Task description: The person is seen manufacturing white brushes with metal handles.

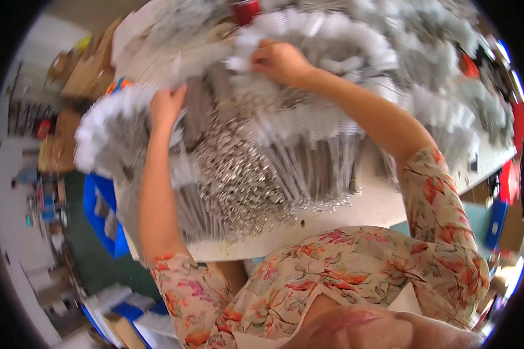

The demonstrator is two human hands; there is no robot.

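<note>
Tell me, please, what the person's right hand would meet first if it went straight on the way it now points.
Probably the small white piece just left of the right hand; blur and unclear depth leave it uncertain whether they already touch.

Green floor (93,256) left of white table (379,203); bright light (517,86) far right.

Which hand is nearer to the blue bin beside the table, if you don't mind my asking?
Left. The left hand is ahead and to the right of the blue bin; the right hand is ahead too, but much farther right.
</note>
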